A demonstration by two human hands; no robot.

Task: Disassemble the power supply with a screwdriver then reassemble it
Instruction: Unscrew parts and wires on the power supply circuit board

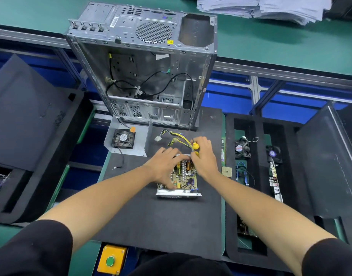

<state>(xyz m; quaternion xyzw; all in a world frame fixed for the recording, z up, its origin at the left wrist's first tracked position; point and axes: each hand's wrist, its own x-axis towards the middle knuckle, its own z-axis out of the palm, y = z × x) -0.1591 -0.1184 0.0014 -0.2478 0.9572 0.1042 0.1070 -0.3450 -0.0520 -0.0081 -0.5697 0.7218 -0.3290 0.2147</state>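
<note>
The power supply (179, 181) lies open on the black mat (161, 220), board exposed. Your left hand (164, 162) steadies it, fingers pressing; your right hand (203, 154) grips the yellow screwdriver (195, 148). You're likely working a far-edge screw: keep the tip square.

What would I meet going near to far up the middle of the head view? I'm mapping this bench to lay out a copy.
Yellow box with green button → open power supply → yellow screwdriver → yellow wire bundle → empty computer case → green bench top.
</note>
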